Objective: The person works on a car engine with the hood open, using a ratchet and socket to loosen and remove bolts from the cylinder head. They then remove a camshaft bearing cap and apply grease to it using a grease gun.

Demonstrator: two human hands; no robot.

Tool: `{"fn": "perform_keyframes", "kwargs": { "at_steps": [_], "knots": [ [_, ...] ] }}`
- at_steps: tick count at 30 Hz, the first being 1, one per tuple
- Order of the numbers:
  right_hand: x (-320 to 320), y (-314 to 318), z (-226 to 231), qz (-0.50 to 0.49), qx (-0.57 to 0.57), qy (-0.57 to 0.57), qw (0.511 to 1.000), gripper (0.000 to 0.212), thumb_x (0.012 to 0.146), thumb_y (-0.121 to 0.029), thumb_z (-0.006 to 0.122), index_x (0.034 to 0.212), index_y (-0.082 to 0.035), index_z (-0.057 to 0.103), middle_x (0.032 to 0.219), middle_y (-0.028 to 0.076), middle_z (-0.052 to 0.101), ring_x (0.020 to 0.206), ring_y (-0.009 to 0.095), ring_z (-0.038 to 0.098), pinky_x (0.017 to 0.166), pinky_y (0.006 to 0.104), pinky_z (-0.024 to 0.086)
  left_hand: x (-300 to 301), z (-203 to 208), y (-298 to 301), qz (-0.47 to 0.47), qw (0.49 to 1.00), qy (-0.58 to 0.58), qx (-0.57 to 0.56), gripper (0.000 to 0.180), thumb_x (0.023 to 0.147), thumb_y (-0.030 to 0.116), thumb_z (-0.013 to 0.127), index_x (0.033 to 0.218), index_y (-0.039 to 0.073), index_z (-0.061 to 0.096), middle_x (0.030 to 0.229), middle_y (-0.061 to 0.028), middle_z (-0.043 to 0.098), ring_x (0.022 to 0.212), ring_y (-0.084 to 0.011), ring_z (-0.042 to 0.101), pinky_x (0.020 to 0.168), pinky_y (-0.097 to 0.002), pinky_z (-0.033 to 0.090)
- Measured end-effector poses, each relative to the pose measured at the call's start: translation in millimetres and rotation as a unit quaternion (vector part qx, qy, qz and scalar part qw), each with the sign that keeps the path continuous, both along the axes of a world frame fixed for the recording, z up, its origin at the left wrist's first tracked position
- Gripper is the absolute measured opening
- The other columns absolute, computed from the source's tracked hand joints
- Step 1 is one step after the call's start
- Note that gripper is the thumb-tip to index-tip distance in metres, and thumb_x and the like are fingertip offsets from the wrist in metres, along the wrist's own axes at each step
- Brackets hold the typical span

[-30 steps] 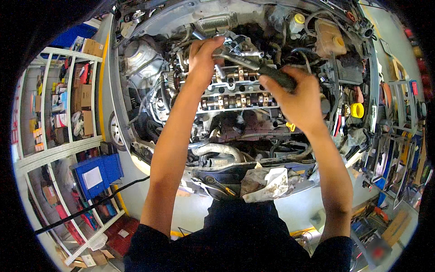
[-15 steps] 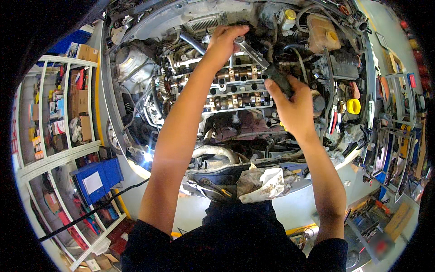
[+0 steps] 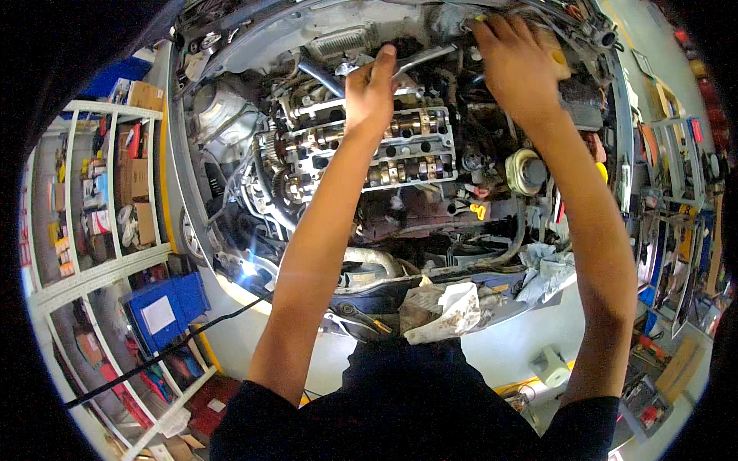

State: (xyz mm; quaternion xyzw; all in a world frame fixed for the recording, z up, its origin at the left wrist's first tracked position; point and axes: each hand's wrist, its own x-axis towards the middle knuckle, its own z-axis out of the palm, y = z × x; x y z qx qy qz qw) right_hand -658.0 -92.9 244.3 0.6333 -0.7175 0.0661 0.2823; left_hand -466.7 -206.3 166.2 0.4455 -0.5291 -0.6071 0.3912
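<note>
I lean over an open car engine bay with the cylinder head (image 3: 400,154) and its camshafts uncovered. My left hand (image 3: 371,91) reaches over the far edge of the head and is closed on a silver wrench (image 3: 424,58) that slants up to the right. My right hand (image 3: 513,63) is stretched to the back right of the bay, fingers spread flat over engine parts beside a yellow cap (image 3: 559,55). I see nothing held in it; what lies under its palm is hidden.
Dirty rags (image 3: 443,309) and a paler cloth (image 3: 547,267) lie on the bay's front edge. White shelves (image 3: 115,265) with boxes and a blue case (image 3: 164,311) stand at the left. Tool racks (image 3: 676,230) line the right. A black cable (image 3: 165,355) crosses the floor.
Both hands have moved farther toward the back of the bay. My right hand has let go of the dark tool handle and now lies spread by the yellow cap.
</note>
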Motion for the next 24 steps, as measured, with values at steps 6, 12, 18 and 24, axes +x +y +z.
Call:
{"fn": "perform_keyframes", "kwargs": {
  "at_steps": [6, 12, 18, 24],
  "knots": [
    [-13.3, -19.7, 24.1, 0.119, 0.187, -0.226, 0.949, 0.060, 0.086, -0.063, 0.069, 0.112, -0.009, 0.073, 0.092, 0.018, 0.073, 0.090, 0.038, 0.071, 0.086, 0.0467, 0.055, 8.3, -4.6, -12.3, -0.018, 1.000, -0.008, 0.000, 0.038, 0.092, 0.037, 0.071, 0.110, 0.003, 0.068, 0.099, -0.0115, 0.055, 0.095, -0.0243, 0.060, 0.075, -0.0313, 0.053],
    [2.3, -4.7, 11.4, 0.052, 0.123, -0.236, 0.962, 0.063, 0.083, -0.067, 0.071, 0.097, -0.006, 0.076, 0.074, 0.018, 0.070, 0.077, 0.038, 0.070, 0.075, 0.0476, 0.053, 6.2, -0.5, -5.6, -0.011, 0.999, 0.037, -0.013, 0.054, 0.085, 0.044, 0.077, 0.102, -0.006, 0.062, 0.081, -0.0084, 0.061, 0.069, -0.0168, 0.057, 0.066, -0.0313, 0.049],
    [23.3, 12.9, 3.9, -0.022, 0.088, -0.297, 0.951, 0.070, 0.081, -0.073, 0.067, 0.094, -0.006, 0.077, 0.081, 0.020, 0.073, 0.081, 0.040, 0.073, 0.074, 0.0486, 0.058, 6.8, 4.7, -11.6, -0.029, 0.998, 0.044, 0.029, 0.049, 0.085, 0.040, 0.077, 0.104, -0.003, 0.063, 0.105, -0.0120, 0.060, 0.080, -0.0193, 0.060, 0.072, -0.0341, 0.052],
    [55.4, 27.5, 7.4, -0.077, 0.033, -0.347, 0.934, 0.061, 0.080, -0.068, 0.071, 0.094, -0.009, 0.078, 0.079, 0.019, 0.073, 0.077, 0.039, 0.073, 0.071, 0.0474, 0.059, 12.4, 0.9, -23.7, -0.088, 0.995, 0.033, 0.027, 0.058, 0.083, 0.041, 0.078, 0.113, -0.005, 0.059, 0.109, -0.0128, 0.059, 0.090, -0.0213, 0.062, 0.079, -0.0348, 0.054]
  ]
}}
